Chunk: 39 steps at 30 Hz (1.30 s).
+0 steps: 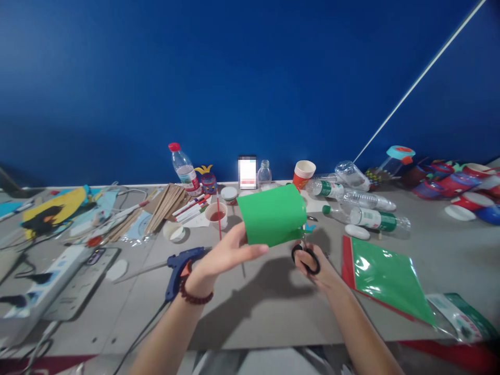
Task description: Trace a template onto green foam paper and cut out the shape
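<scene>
My left hand point(230, 252) grips a green craft sheet point(273, 214), thumb in front and the other fingers hidden behind it. The sheet curves and is held up above the table. In my right hand point(312, 263) are black-handled scissors point(311, 260), fingers through the loops. Their blades meet the lower right edge of the sheet, where a small strip sticks out; I cannot tell how far the blades are apart. Below and left of my left hand lies a blue glue gun point(178, 268) on the table.
Power strips point(66, 281) and wooden sticks point(166, 208) lie left. Behind stand a red-capped bottle point(185, 169), a paper cup with brown liquid point(216, 213), a phone point(247, 173) and stacked cups point(303, 174). Right are several plastic bottles point(378, 219) and a packet of green sheets point(390, 276).
</scene>
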{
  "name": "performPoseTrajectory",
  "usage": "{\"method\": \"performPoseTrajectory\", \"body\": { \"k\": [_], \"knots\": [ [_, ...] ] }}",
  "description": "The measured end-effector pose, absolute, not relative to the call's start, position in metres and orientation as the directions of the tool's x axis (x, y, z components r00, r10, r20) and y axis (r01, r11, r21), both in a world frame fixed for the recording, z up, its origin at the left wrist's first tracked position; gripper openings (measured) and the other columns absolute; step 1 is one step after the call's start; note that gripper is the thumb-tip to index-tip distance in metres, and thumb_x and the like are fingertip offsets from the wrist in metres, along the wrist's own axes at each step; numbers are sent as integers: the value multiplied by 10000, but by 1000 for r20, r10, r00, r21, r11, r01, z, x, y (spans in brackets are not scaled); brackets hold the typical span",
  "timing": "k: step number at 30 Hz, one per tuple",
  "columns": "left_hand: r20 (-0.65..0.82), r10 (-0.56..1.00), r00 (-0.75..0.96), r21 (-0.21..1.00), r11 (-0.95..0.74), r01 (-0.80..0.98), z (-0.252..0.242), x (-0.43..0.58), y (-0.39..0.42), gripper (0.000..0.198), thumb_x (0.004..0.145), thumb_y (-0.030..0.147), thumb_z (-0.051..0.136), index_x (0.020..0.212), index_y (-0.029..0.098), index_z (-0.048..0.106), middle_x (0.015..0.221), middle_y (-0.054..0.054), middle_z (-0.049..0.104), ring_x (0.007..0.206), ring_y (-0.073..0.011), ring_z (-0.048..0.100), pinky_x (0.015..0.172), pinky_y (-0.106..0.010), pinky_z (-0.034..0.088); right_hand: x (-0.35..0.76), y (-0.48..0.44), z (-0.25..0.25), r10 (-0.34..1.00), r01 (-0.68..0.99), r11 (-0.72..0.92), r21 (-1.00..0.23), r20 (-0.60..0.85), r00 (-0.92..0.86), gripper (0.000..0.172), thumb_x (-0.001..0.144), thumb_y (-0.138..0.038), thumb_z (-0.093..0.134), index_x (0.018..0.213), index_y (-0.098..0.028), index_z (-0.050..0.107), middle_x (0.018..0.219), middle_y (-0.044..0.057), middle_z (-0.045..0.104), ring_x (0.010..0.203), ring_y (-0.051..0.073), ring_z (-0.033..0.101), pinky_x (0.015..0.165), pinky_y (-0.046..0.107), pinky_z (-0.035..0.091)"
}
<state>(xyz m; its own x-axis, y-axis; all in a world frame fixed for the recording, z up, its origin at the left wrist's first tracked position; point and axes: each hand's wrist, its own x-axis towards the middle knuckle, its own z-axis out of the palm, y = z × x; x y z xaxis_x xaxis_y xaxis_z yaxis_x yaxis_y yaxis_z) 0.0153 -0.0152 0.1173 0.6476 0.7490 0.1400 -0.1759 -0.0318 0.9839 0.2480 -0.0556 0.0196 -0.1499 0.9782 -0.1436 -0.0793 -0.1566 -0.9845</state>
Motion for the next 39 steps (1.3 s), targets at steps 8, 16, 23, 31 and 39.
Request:
{"method": "performPoseTrajectory", "body": {
  "k": [8,16,23,31,39],
  "knots": [
    [55,904,424,998,-34,-57,74,47,-59,742,502,319,886,1196,211,649,1222,-140,650,1243,-356,519,1058,-441,418,248,-58,19,970,-53,-178,-983,-166,-178,452,725,-633,598,610,-222,448,381,-66,375,315,63,241,326,221,151],
    [-64,986,151,992,79,-98,46,92,-80,414,600,388,822,963,213,727,1052,-111,724,1146,-322,596,1063,-400,418,243,-56,19,959,14,-214,-977,-213,-186,420,629,-558,705,648,-216,462,453,-53,432,370,83,341,348,220,212],
    [-273,901,-336,908,126,-399,46,116,-67,428,685,512,739,952,178,710,1110,-104,710,1166,-271,598,1057,-371,434,238,-55,16,958,78,-197,-977,-209,-195,308,675,-412,711,652,-185,503,454,-55,472,405,80,396,402,199,265],
    [-378,839,-392,873,183,-452,39,105,-58,338,691,402,770,929,172,698,1168,-99,693,1167,-262,602,1021,-359,462,241,-54,10,934,110,-187,-976,-211,-287,358,725,-497,672,663,-200,481,416,-54,472,341,71,335,341,199,200],
    [-282,879,-385,889,88,-450,33,94,-54,330,659,404,771,903,192,701,1095,-76,719,1123,-244,623,990,-341,471,241,-61,25,891,-44,-294,-955,-257,-374,483,710,-641,633,766,-207,426,486,-60,514,323,36,259,327,188,157]
  ]
}}
